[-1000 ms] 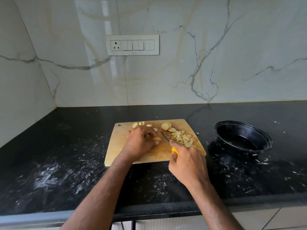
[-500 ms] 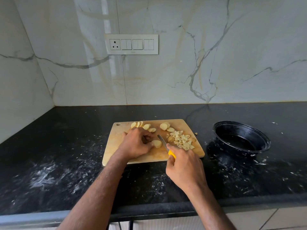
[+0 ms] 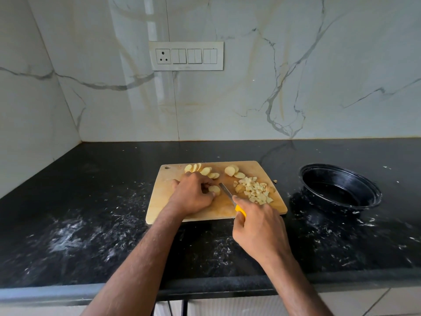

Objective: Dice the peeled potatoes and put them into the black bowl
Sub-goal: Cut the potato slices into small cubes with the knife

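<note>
On the cutting board [image 3: 168,201], the left hand [image 3: 193,195] pinches one potato slice [image 3: 214,189] with bent fingers. The right hand [image 3: 259,226] wraps around the knife [image 3: 227,194]. Fingertips should stay tucked back. The black bowl [image 3: 339,188] waits, empty.

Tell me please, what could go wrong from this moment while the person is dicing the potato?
1. The left hand holds a small potato slice with its fingertips close to the knife blade; a slip could cut them.
2. The diced pile lies near the cutting board right edge, so pieces may fall onto the dusty counter.
3. The black bowl stands apart from the board, so pieces may drop during transfer.
</note>
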`<control>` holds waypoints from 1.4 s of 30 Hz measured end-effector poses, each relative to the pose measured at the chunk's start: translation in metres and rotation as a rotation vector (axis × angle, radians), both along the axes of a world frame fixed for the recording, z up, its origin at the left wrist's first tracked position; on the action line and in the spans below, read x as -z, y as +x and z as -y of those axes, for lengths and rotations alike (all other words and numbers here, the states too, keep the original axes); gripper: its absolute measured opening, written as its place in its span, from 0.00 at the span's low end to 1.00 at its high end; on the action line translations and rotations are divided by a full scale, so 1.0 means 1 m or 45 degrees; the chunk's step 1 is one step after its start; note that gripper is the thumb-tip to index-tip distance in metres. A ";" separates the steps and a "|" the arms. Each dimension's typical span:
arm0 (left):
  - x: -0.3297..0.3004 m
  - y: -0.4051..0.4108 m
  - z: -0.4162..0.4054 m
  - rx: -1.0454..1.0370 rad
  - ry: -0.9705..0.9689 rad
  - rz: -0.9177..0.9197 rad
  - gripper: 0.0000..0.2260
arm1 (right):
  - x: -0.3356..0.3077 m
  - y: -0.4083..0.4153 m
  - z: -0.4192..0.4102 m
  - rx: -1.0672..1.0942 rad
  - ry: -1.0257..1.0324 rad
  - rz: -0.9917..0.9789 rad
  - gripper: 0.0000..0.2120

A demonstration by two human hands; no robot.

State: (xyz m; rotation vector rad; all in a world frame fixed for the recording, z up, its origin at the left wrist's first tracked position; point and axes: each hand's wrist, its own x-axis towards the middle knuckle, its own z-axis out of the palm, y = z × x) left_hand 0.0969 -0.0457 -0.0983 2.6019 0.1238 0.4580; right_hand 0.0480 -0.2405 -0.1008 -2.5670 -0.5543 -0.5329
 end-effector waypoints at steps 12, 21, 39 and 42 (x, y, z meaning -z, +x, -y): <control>0.003 0.003 0.004 0.026 -0.087 0.033 0.18 | -0.001 0.001 -0.004 0.044 0.101 -0.011 0.22; 0.002 0.003 0.005 0.113 -0.111 0.015 0.16 | 0.002 -0.003 -0.010 0.045 0.021 0.002 0.23; 0.002 0.000 0.010 0.147 -0.174 0.054 0.20 | -0.005 -0.001 -0.015 -0.022 -0.058 -0.043 0.22; 0.002 -0.001 0.009 0.181 -0.200 0.042 0.24 | -0.006 -0.002 -0.014 -0.033 -0.070 -0.055 0.23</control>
